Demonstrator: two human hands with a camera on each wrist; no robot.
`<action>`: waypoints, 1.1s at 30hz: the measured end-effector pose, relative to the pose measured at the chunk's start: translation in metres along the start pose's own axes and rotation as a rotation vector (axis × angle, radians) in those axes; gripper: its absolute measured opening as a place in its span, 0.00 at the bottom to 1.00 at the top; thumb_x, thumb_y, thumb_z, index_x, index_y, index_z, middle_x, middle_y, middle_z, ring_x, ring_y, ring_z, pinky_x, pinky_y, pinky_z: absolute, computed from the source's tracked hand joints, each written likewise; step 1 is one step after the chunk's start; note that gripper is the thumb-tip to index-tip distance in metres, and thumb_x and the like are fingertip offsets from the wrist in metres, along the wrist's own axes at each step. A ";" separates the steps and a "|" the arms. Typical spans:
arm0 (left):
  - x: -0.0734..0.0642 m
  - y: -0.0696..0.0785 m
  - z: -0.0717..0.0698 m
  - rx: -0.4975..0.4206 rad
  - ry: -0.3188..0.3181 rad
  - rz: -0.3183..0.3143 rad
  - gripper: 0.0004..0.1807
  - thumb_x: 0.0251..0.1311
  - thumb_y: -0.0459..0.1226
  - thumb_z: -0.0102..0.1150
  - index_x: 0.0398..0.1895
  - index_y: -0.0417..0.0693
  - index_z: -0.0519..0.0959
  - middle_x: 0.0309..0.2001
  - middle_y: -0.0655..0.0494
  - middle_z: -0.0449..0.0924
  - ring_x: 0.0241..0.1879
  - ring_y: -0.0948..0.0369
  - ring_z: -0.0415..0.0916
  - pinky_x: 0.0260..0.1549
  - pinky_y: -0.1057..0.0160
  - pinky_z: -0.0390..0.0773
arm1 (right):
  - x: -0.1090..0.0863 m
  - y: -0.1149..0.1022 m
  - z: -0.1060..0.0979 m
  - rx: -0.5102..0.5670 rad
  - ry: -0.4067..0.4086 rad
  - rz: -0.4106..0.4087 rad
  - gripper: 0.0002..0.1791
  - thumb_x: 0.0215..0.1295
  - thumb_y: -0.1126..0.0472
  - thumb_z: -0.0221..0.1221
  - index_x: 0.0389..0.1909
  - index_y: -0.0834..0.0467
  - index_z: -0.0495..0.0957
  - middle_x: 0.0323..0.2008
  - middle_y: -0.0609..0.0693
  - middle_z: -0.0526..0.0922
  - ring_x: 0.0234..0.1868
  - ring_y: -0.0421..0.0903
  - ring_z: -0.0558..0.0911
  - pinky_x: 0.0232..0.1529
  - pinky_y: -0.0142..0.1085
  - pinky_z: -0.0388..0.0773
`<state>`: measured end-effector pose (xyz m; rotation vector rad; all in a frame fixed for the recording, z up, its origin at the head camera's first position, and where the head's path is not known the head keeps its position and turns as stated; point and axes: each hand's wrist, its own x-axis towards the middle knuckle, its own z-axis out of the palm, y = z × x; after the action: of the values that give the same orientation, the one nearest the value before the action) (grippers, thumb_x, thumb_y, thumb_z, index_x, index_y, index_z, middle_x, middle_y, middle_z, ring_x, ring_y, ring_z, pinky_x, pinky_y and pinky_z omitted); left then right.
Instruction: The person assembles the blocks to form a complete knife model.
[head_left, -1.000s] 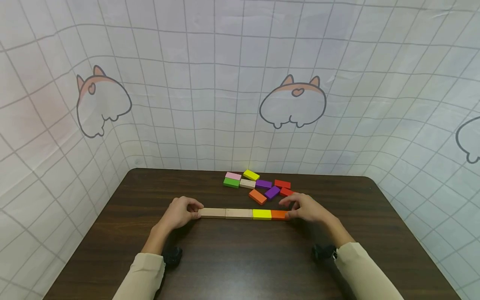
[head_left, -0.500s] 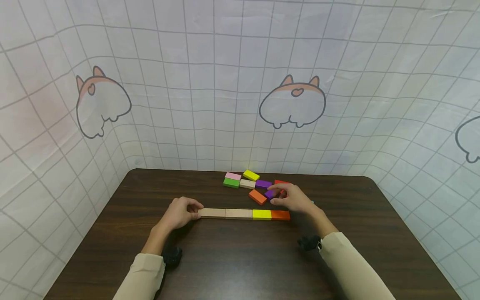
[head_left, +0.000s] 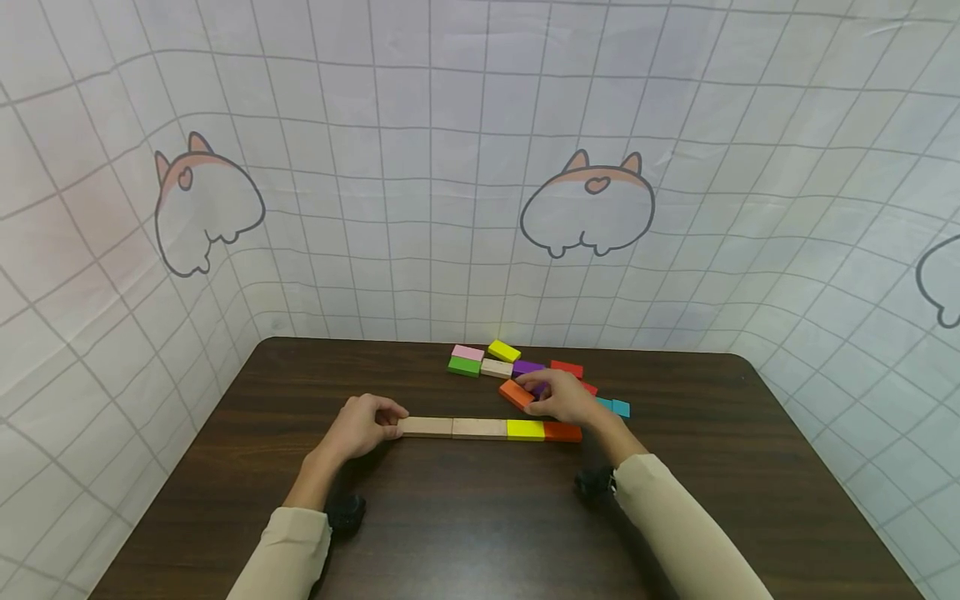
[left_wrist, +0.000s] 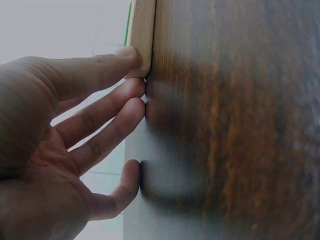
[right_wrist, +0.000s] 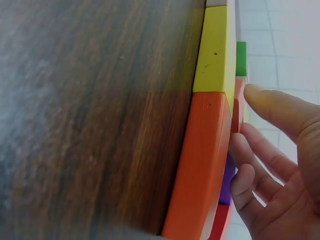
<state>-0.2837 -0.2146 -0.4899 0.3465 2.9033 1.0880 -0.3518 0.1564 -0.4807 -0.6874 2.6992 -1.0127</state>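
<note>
Right fingers (right_wrist: 269, 151) moved to an orange block (head_left: 513, 393), grip unclear; left fingers (left_wrist: 117, 122) pinch a wood-grained bar (left_wrist: 142, 35).

Looks like a little curtained-off recording nook to me: pale grid-print cloth (head_left: 420, 175), a bit wrinkly, covers the top of the frame and wraps down both sides, with cartoon animal bums (head_left: 587, 212) at upper left, upper centre and the right edge. A dark wood-grain table (head_left: 480, 533) fills the bottom, and there's a black gadget (head_left: 345, 514) at each wrist. Home, office or lab beyond that? Can't tell.
</note>
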 end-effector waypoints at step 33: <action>0.002 -0.002 0.002 0.011 0.006 0.003 0.09 0.58 0.32 0.73 0.43 0.47 0.89 0.33 0.58 0.84 0.32 0.64 0.77 0.36 0.62 0.78 | 0.002 0.002 0.000 -0.048 -0.018 -0.080 0.22 0.66 0.69 0.63 0.60 0.51 0.83 0.51 0.52 0.78 0.34 0.44 0.72 0.34 0.34 0.72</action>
<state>-0.2857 -0.2142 -0.4925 0.3491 2.9162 1.0757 -0.3538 0.1563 -0.4820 -0.8157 2.7082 -0.9574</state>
